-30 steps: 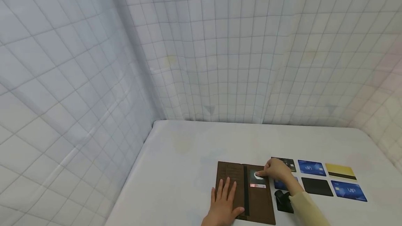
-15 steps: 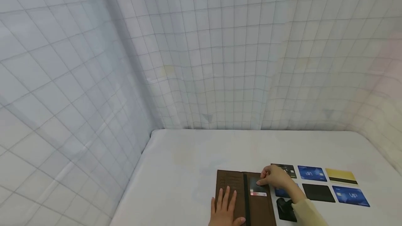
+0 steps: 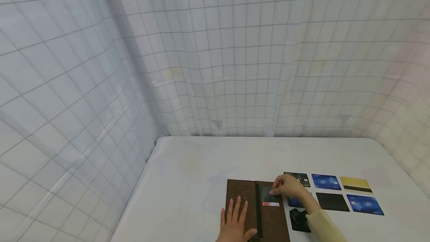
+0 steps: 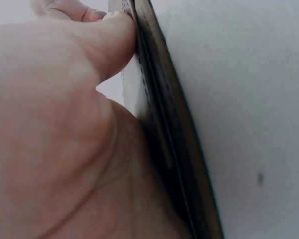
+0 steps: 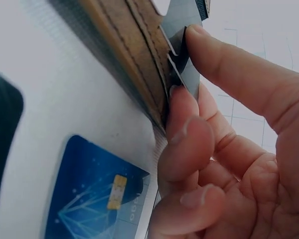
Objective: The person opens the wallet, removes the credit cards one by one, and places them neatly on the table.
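A brown wallet [image 3: 274, 222] lies unfolded on the white table. My left hand [image 3: 234, 224] rests on its left half, fingers spread and straight. Over the right half, my right hand [image 3: 291, 187] pinches the edge of a grey, see-through plastic window [image 3: 266, 195] between thumb and index finger. A pinkish strip [image 3: 270, 204] shows just below this window. In the right wrist view the thumb presses the sheet's face by a dark notch, near the wallet's stitched edge [image 5: 139, 55]. The left wrist view has the left palm beside the wallet's layered edge [image 4: 177, 129].
Right of the wallet lie several cards: a blue one [image 3: 326, 182], a yellow one [image 3: 356, 185], a black one [image 3: 332, 201] and another blue one [image 3: 364, 205]. A dark card [image 3: 300, 225] sits beside the right wrist. Gridded white cloth [image 3: 215, 85] walls the table's back.
The view has shifted slightly. My right thumb and finger have moved a little along the plastic window, whose white patch has turned plain grey. My left hand stays on the wallet.
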Demonstrator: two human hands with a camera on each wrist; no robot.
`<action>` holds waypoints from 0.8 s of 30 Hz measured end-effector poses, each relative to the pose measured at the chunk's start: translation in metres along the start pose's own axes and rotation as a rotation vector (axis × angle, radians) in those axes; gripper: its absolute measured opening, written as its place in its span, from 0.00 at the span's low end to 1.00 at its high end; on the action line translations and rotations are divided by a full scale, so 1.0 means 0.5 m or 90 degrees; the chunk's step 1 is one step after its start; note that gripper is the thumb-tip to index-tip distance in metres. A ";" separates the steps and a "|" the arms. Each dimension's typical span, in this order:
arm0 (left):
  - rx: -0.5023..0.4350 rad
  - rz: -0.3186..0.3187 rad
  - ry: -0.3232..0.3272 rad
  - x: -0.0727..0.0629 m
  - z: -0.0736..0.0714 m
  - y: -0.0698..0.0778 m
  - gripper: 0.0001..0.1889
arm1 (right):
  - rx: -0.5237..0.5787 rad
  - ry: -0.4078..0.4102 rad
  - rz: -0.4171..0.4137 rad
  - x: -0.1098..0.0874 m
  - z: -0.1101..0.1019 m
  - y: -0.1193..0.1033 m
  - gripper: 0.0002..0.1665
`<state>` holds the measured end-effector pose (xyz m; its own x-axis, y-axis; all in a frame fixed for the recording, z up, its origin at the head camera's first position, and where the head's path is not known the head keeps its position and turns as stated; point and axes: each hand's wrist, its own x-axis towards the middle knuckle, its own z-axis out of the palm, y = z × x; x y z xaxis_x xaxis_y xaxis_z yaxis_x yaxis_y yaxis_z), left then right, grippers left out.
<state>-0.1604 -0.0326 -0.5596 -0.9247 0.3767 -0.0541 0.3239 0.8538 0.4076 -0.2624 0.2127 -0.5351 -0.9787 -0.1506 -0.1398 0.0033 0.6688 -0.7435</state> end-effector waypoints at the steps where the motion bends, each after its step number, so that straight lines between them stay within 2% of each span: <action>1: 0.001 0.000 0.002 0.001 0.001 0.000 0.43 | -0.001 0.003 0.002 0.001 0.000 0.001 0.15; 10: -0.003 0.008 0.035 -0.002 0.020 -0.009 0.43 | -0.009 0.016 0.022 -0.001 0.004 -0.002 0.16; 13: 0.000 0.009 0.025 -0.006 0.022 -0.008 0.43 | -0.013 0.020 0.020 -0.007 0.005 -0.003 0.16; 20: -0.030 0.035 0.003 0.003 -0.002 -0.008 0.42 | -0.012 0.032 0.024 -0.005 0.003 -0.013 0.15; 24: -0.033 0.015 -0.027 -0.001 -0.007 -0.004 0.43 | -0.014 0.020 0.027 -0.007 0.004 -0.017 0.14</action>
<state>-0.1615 -0.0358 -0.5575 -0.9074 0.4120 -0.0826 0.3331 0.8251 0.4563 -0.2589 0.2063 -0.5297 -0.9838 -0.0993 -0.1494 0.0402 0.6899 -0.7228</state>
